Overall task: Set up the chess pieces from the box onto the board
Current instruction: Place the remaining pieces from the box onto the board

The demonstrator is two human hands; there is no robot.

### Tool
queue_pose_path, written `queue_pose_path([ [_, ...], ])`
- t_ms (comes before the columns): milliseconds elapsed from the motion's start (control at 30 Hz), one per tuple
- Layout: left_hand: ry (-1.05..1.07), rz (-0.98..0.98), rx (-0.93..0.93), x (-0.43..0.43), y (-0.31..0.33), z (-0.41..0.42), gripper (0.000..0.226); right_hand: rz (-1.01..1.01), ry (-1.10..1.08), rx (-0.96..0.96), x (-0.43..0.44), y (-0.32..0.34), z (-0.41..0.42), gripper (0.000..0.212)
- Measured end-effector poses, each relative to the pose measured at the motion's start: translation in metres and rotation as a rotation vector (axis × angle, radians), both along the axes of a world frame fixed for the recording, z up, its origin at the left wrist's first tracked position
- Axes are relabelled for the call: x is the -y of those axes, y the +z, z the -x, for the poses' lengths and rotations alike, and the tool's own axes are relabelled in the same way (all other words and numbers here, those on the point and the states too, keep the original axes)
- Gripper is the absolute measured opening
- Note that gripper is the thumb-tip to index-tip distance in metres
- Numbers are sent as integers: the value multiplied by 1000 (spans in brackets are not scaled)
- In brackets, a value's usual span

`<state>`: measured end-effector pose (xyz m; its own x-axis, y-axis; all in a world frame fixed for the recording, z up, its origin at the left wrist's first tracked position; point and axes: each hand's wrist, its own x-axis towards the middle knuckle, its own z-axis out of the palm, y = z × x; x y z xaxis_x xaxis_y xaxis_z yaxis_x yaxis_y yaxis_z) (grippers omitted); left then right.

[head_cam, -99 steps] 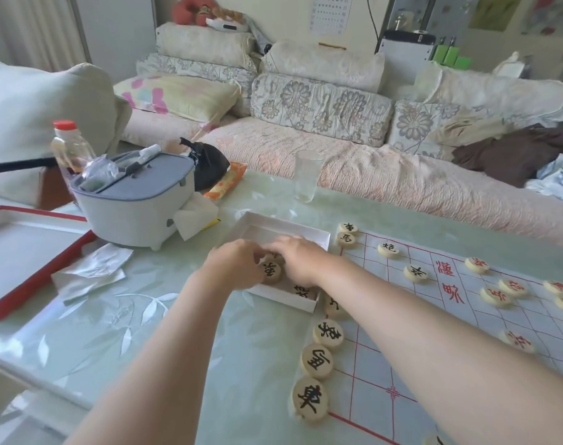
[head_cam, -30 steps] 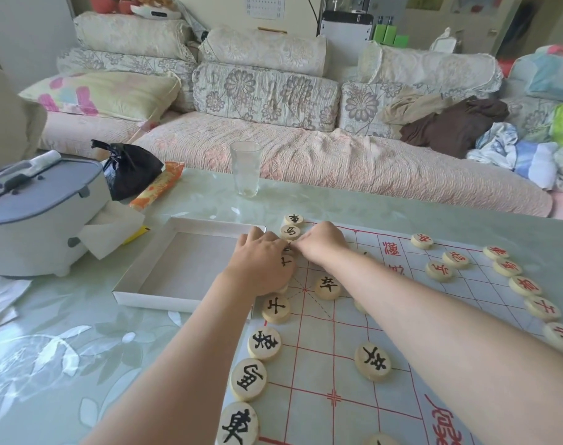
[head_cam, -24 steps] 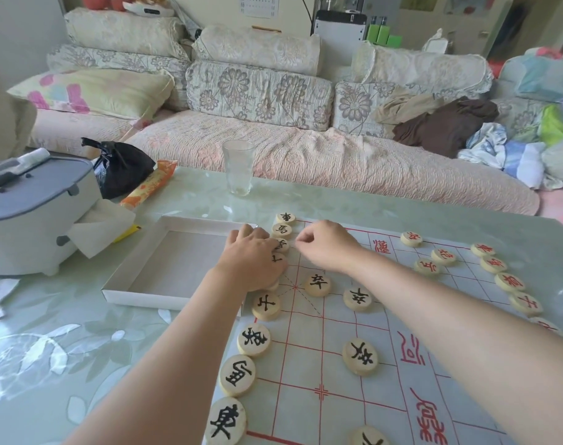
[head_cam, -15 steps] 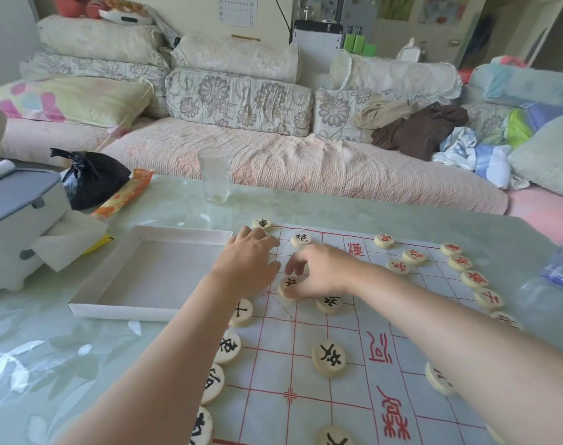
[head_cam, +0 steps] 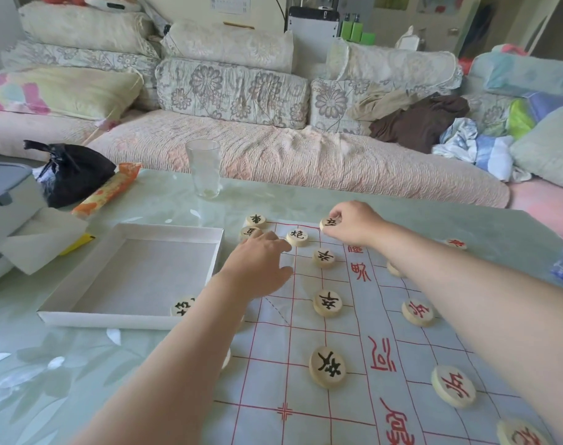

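Observation:
A pale cloth chess board [head_cam: 306, 364] with red lines lies on the table, with round wooden pieces marked in black [head_cam: 327, 303] and in red [head_cam: 416, 311] on it. At the board's far edge my right hand [head_cam: 351, 224] pinches a black-marked piece [head_cam: 327, 223]. My left hand [head_cam: 257, 264] rests flat on the board's left side, fingers straight, covering pieces of the left column. The white box [head_cam: 81, 316] sits left of the board; one black-marked piece [head_cam: 181, 306] lies at its near right corner.
A drinking glass [head_cam: 204, 168] stands beyond the box. A black bag [head_cam: 71, 171], an orange packet [head_cam: 108, 189] and a grey-lidded white appliance [head_cam: 4, 200] with tissue paper stand at the left. A sofa with cushions and clothes runs behind the table.
My right hand has carried a black-marked piece from the board's left-middle out to the far edge. My left hand stays on the left column. The view has turned right.

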<state>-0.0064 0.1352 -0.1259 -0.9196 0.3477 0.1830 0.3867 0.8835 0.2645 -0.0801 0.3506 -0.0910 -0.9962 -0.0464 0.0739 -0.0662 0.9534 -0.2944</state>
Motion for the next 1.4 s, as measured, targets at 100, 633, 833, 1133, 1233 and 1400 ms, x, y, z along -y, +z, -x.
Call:
queue_pose_path([
  [100,-41,59,0,-6,-4,-2,48,-38,8,22,4,-8,13,44],
  [633,130,-226,-22,28,3,0,29,-57,169,-62,62,10,-10,26],
  [833,347,-182,54,104,9,-24,26,-51,504,68,148,33,-63,22],
  [1133,486,-61,222,151,4,-75,27,-344,680,196,213,19,-106,41],
  [1233,429,-70,230,144,6,-83,24,-416,675,196,218,21,-112,29],
  [1400,404,-68,256,133,11,-83,18,-319,560,267,217,20,-114,17],
])
